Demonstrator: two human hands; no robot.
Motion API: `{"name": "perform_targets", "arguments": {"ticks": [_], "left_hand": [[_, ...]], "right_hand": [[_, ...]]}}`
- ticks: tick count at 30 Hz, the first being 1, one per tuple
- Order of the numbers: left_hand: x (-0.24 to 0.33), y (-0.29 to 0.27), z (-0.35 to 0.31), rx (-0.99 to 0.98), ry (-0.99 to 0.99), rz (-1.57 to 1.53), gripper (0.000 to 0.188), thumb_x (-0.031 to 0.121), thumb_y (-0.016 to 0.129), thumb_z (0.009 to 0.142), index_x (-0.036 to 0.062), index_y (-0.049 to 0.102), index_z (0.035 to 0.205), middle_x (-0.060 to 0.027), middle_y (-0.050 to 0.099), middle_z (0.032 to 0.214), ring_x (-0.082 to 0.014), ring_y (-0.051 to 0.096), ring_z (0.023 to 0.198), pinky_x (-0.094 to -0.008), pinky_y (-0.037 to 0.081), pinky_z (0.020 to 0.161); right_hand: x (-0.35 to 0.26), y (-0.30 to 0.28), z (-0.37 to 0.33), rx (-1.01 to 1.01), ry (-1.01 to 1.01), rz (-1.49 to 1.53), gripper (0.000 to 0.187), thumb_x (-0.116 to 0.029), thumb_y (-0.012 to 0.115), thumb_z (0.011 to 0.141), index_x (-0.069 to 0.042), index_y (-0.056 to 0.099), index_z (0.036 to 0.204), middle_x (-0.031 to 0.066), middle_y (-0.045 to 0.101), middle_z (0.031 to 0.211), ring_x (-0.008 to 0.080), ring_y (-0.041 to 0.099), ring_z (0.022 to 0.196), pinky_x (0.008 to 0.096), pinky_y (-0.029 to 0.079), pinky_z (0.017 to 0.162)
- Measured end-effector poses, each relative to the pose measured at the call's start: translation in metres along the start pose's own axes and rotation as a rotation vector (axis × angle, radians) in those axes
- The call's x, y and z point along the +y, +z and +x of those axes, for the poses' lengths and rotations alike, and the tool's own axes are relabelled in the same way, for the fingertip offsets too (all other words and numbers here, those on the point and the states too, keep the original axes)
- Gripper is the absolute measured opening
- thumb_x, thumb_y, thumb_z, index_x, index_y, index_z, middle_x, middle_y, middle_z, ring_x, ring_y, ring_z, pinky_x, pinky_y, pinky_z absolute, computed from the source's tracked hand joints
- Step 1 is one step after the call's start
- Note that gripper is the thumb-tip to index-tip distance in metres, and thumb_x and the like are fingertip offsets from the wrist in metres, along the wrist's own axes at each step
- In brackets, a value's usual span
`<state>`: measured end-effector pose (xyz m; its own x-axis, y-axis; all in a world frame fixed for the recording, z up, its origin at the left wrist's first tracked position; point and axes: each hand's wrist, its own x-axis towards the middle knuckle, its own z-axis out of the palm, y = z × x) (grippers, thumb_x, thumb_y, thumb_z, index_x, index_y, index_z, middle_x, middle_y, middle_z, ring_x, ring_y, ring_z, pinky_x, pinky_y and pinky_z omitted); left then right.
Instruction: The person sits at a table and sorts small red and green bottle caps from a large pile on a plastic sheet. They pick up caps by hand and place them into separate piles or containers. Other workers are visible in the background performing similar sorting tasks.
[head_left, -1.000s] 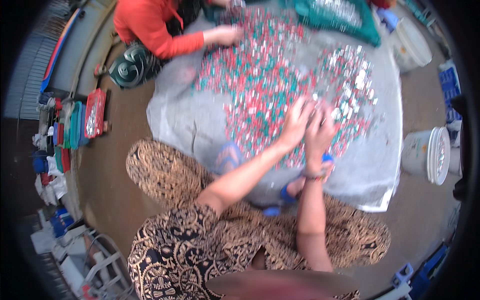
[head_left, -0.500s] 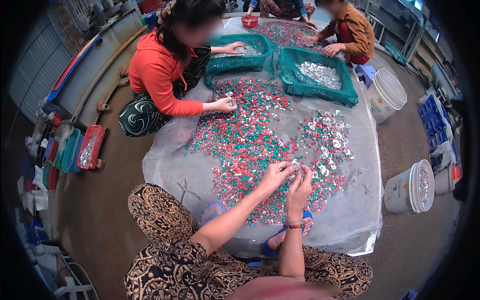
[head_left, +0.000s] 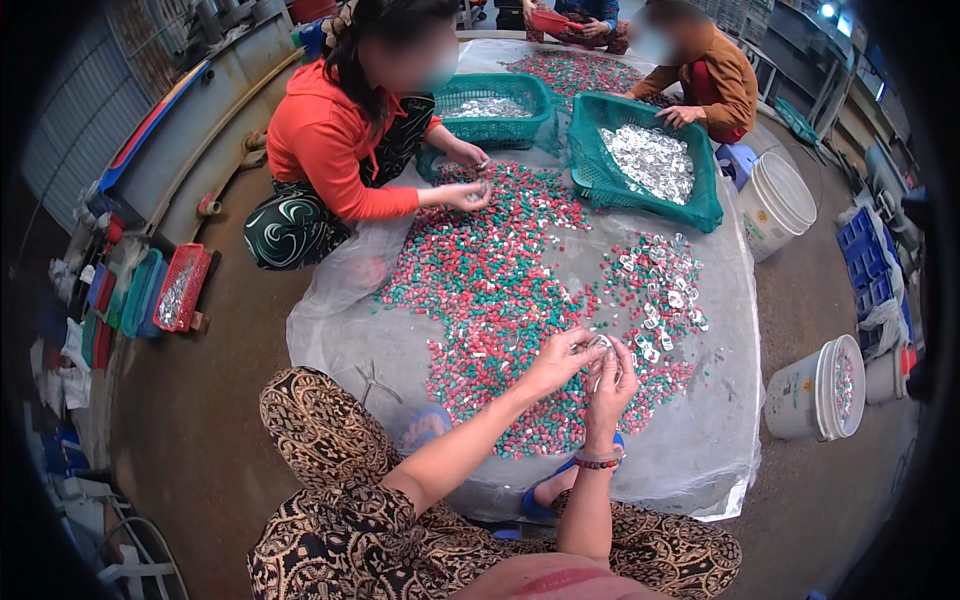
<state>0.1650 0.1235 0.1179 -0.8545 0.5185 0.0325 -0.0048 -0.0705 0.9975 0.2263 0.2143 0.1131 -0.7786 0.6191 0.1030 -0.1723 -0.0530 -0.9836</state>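
Observation:
My left hand (head_left: 562, 362) and my right hand (head_left: 612, 376) meet above the pebble pile, fingers pinched together on a small silvery metal piece (head_left: 599, 341). Fingers cover much of it, so its full shape is hard to make out. Beneath them spreads a wide layer of small red, green and white pebbles (head_left: 480, 310) on a pale plastic sheet (head_left: 690, 465). Just beyond my right hand, several loose silvery pieces with holes (head_left: 672, 298) lie among the pebbles. Pliers (head_left: 376, 382) rest with handles spread on the sheet, left of my left forearm.
Two green baskets (head_left: 706, 212) of silvery pieces stand farther back. A person in an orange top (head_left: 330, 150) crouches at the left; others sit at the far end. White buckets (head_left: 795, 395) stand at the right. A red basket (head_left: 186, 262) sits at the left.
My hands stay together, shifted slightly right and lower. The co-worker in orange has brought one hand from the basket to the other hand. At the far end, the red bowl has been lifted.

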Motion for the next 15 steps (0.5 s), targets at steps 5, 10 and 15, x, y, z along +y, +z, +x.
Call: {"name": "perform_targets", "arguments": {"ticks": [5,10,15], "left_hand": [[0.007,0.008,-0.009,0.184,0.169,-0.028,0.023,0.024,0.056,0.092,0.0023,0.060,0.098,0.0018,0.056,0.080,-0.0043,0.047,0.072,-0.0214,0.040,0.060],[0.004,0.007,-0.012,0.166,0.045,-0.125,0.022,0.024,0.052,0.094,0.0042,0.060,0.097,0.0059,0.051,0.073,-0.0014,0.043,0.062,-0.0180,0.036,0.053],[0.014,0.005,-0.006,-0.102,-0.159,-0.299,0.021,0.024,0.056,0.092,0.0056,0.060,0.102,0.0061,0.051,0.072,-0.0009,0.040,0.059,-0.0176,0.031,0.049]], "right_hand": [[-0.016,0.012,-0.008,-0.030,-0.316,-0.394,0.025,-0.007,0.047,0.092,0.001,0.058,0.113,0.0107,0.065,0.089,0.0121,0.060,0.065,0.0266,0.048,0.057],[-0.018,0.020,-0.015,-0.027,-0.215,-0.311,0.024,-0.005,0.047,0.091,0.000,0.059,0.112,0.0123,0.067,0.088,0.0155,0.064,0.069,0.0302,0.050,0.059],[-0.020,0.003,-0.006,0.088,-0.105,-0.207,0.021,-0.007,0.048,0.092,0.000,0.060,0.109,0.0067,0.063,0.092,0.0072,0.051,0.065,0.0223,0.043,0.055]]}}
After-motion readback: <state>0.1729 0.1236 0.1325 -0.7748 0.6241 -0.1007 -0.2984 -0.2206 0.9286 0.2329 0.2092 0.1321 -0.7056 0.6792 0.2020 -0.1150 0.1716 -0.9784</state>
